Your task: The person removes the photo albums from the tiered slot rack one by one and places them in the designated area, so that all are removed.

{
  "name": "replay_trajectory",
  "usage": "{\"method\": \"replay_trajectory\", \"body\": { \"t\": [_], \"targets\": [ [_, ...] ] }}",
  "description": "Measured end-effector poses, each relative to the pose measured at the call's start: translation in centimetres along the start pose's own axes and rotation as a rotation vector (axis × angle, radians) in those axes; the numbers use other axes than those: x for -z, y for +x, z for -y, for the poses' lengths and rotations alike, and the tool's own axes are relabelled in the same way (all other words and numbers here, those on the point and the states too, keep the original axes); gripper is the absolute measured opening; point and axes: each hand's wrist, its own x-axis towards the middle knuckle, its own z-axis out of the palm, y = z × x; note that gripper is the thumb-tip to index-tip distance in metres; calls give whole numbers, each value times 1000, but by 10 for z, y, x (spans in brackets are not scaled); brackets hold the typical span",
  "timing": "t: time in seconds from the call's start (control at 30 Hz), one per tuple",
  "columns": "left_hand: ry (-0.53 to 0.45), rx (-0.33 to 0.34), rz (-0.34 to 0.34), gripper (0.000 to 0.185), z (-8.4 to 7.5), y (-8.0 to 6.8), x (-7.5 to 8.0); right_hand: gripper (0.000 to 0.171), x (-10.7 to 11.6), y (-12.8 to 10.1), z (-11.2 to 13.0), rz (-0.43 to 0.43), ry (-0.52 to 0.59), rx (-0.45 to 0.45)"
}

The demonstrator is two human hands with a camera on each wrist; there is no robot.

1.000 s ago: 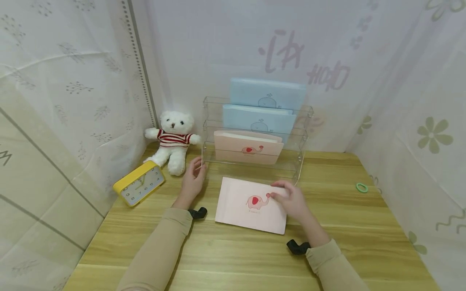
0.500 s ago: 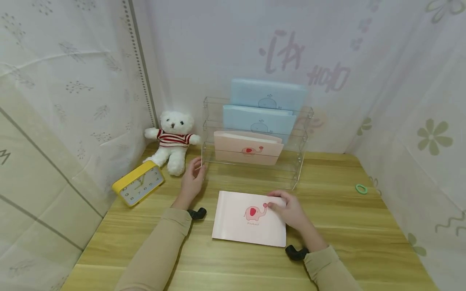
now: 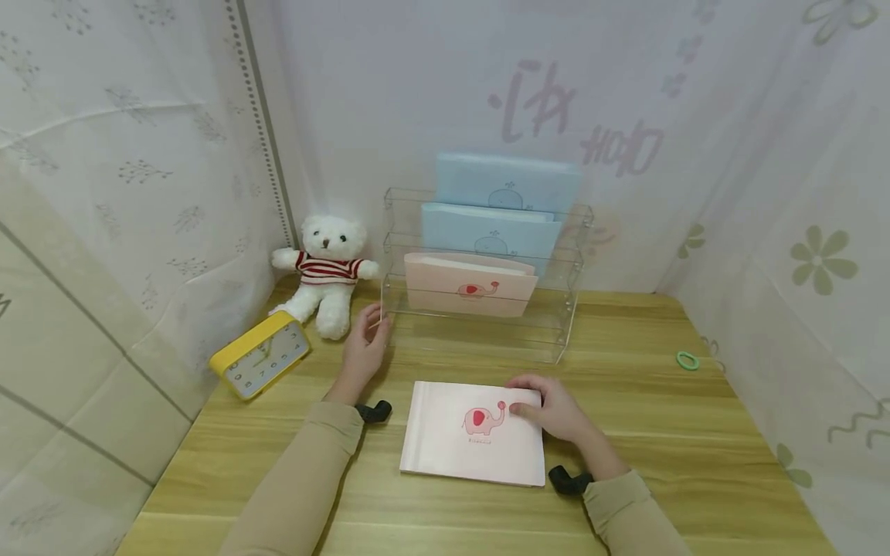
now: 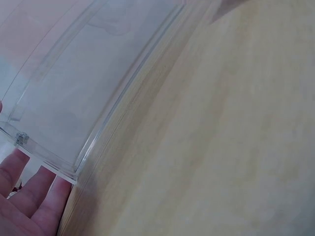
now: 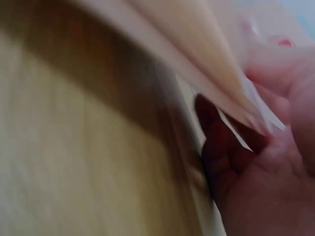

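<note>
My right hand (image 3: 556, 411) grips a pink booklet (image 3: 445, 448) with a red-eared elephant on its cover. The thumb lies on the cover and the other fingers go beneath the right side. In the right wrist view the booklet (image 5: 162, 34) slants above the wood, its edge between thumb and fingers. My left hand (image 3: 365, 347) holds the lower left side of a clear acrylic rack (image 3: 480, 336). Seen from the left wrist, fingers (image 4: 37, 189) press the outside of its side panel. The rack bears another pink elephant booklet (image 3: 469, 287) in front and two blue whale booklets (image 3: 487, 232) behind.
A white teddy bear (image 3: 327, 266) in a striped sweater sits left of the rack. Before it stands a yellow alarm clock (image 3: 260, 355). A small green ring (image 3: 687, 361) lies at the right of the wooden table (image 3: 647, 401). Patterned curtains (image 3: 765, 193) enclose the table.
My right hand has brought the pink booklet toward me, away from the rack, and it appears flatter. The left hand stays at the rack's side. The head view has shifted slightly.
</note>
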Motion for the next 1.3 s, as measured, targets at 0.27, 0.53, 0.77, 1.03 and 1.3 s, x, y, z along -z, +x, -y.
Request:
{"method": "replay_trajectory", "body": {
  "t": [0.27,0.53,0.77,1.03,1.3],
  "targets": [
    [-12,-18,4,43,-2,-1,2,33,5,-4,3,117,-98,35],
    [-5,5,14,43,-1,-2,2,35,3,-8,9,118,-167,-24],
    [10,14,3,43,-2,-3,1,35,2,-8,8,118,-222,-35],
    [5,10,11,43,-1,-2,2,36,4,-7,10,128,-246,21],
    [14,0,-4,42,-2,-3,1,35,4,-7,8,134,-244,31]
  ]
}}
